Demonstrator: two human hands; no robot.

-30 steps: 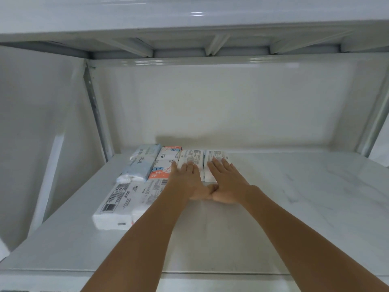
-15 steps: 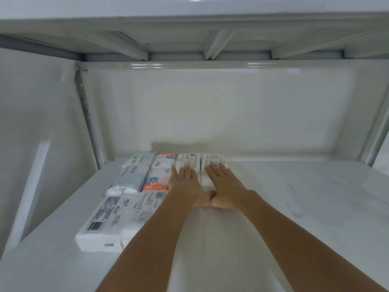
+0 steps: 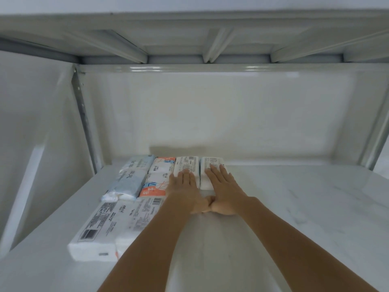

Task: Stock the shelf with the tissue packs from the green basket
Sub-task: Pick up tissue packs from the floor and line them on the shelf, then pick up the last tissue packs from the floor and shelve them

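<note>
Several tissue packs lie at the back left of the white marbled shelf point(image 3: 294, 207). A pale blue pack point(image 3: 130, 178) sits far left, an orange-and-white pack point(image 3: 157, 175) beside it. Two white packs stand to their right, side by side. My left hand point(image 3: 185, 190) lies flat on the left white pack point(image 3: 186, 164), palm down, fingers together. My right hand point(image 3: 223, 190) lies flat on the right white pack point(image 3: 210, 163). The thumbs touch each other. Two more white packs point(image 3: 99, 228) lie nearer the front left. The green basket is out of view.
The shelf above point(image 3: 189, 39), with its metal braces, hangs low overhead. A perforated upright point(image 3: 84, 114) stands at the back left and another upright point(image 3: 376, 131) at the right. The white back panel point(image 3: 210, 110) closes the rear.
Both hands have slid the two white packs a little further toward the back panel. The view has dropped lower and closer to the shelf.
</note>
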